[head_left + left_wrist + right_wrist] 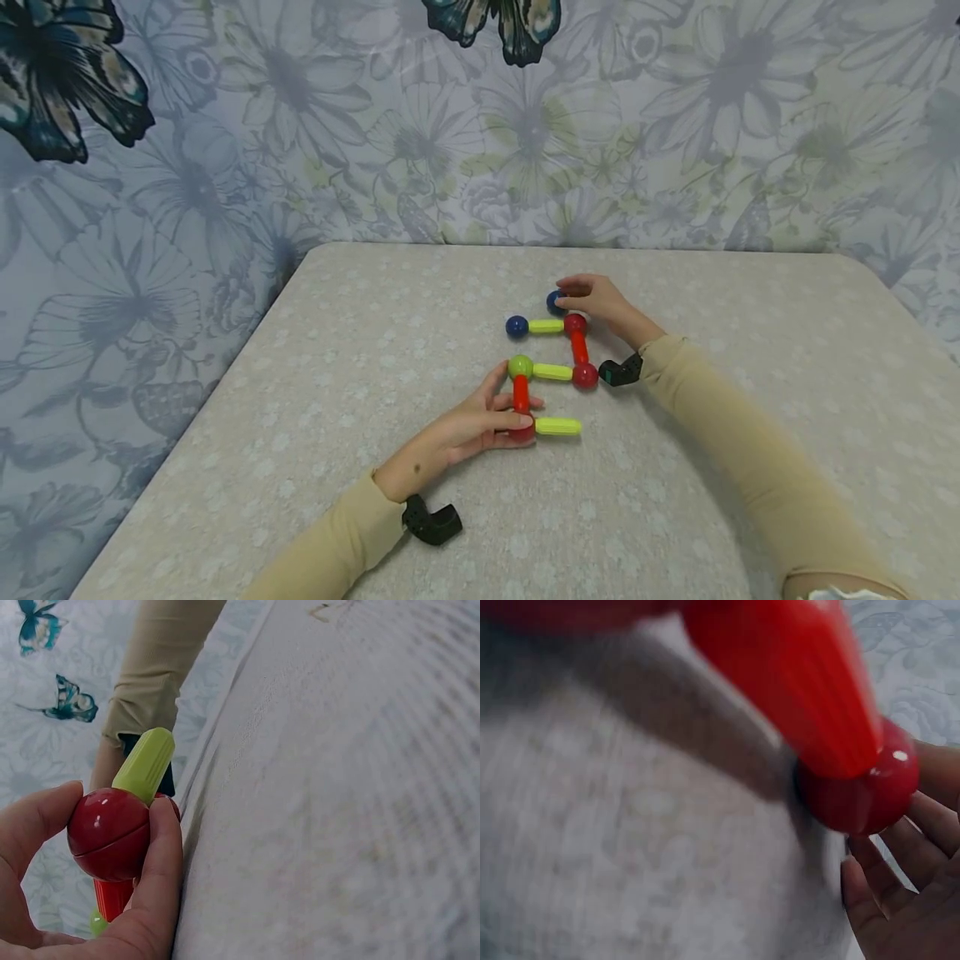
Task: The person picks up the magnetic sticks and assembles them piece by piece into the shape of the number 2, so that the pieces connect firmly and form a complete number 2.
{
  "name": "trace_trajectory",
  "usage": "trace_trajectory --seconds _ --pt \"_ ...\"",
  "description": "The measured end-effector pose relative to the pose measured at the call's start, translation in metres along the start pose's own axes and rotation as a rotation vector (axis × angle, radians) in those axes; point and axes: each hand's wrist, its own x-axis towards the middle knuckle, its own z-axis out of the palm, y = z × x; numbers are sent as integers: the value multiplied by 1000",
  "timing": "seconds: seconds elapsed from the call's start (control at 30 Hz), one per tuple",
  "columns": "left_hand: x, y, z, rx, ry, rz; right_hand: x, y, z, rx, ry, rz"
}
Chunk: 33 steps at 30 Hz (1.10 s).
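A zigzag chain of toy rods and balls lies on the table. My left hand [468, 429] pinches its nearest red ball [111, 832] between thumb and fingers. From that ball a lime rod [558, 427] points right, its far end free, and a red rod [521, 393] leads to a green ball [521, 367]. Another lime rod [552, 372] joins the green ball to a second red ball [585, 376]. A red rod [795, 690] runs on to the far red ball [575, 324]. Behind that, my right hand [600, 302] pinches a blue ball [556, 302].
At the chain's far left end sits another blue ball [517, 327] on a lime rod [546, 327]. A patterned cloth covers the table [720, 292], whose back edge meets a flowered wall [525, 167]. Black wrist mounts [432, 522] hang beneath both forearms, close to the table.
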Motion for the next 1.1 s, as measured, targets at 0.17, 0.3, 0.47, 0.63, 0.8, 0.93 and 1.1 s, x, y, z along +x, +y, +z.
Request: trace_trajectory --seconds 0.17,0.3,0.47,0.63,0.8,0.93,1.1 --pt "0 0 0 -3 -7 2 1 1 2 -53 23 -8" --pt "1 -1 -1 -5 -9 2 -9 5 -3 9 61 0" --pt "1 -1 0 3 -6 3 -40 4 -16 103 135 -28" --pt "0 -2 -2 8 5 7 -96 -6 -24 149 169 -65" --pt "0 -3 -4 16 -1 12 -151 2 -18 202 83 -65" --pt "-1 -3 -5 15 -6 10 -180 15 -3 220 22 -13" --pt "1 -3 -4 17 -20 10 -197 27 14 281 -28 50"
